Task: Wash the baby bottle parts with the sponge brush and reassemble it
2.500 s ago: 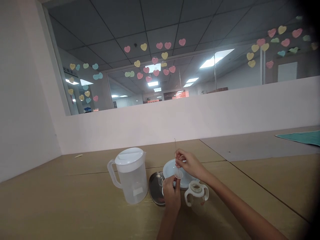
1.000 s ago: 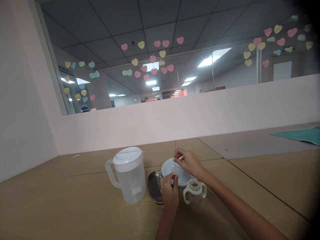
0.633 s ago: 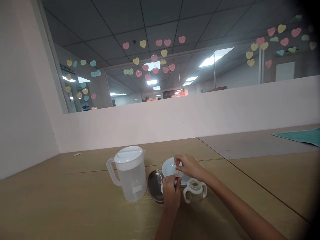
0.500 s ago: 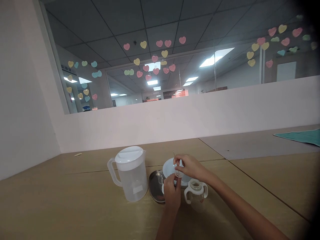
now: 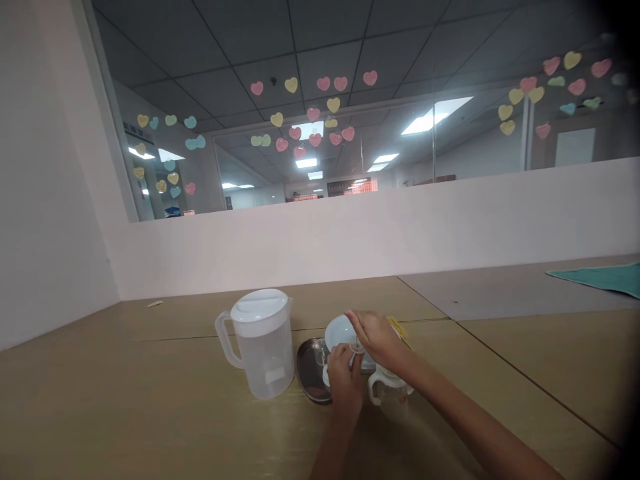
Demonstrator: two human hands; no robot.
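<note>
My left hand (image 5: 345, 377) pinches a small clear round piece (image 5: 357, 348), which looks like a bottle nipple, by its rim. Close above it is my right hand (image 5: 375, 337), fingers drawn together. A short stretch of thin wire (image 5: 357, 340) shows between the right hand and the clear piece; the rest is hidden by the hand. Below my right wrist stands a clear baby bottle (image 5: 393, 399) with white side handles, its mouth partly covered by the wrist. Behind both hands sits a pale blue basin (image 5: 339, 332).
An oval metal tray (image 5: 311, 383) holding a clear item lies left of my left hand. Farther left stands a lidded translucent pitcher (image 5: 267, 353). Something yellow (image 5: 399, 327) shows behind my right wrist. A teal cloth (image 5: 605, 277) lies at the far right, before a wall with a window.
My right hand has come down the wire toward the clear piece and now covers the wire's looped upper end. Its wrist has shifted over the bottle's mouth. My left hand keeps its hold.
</note>
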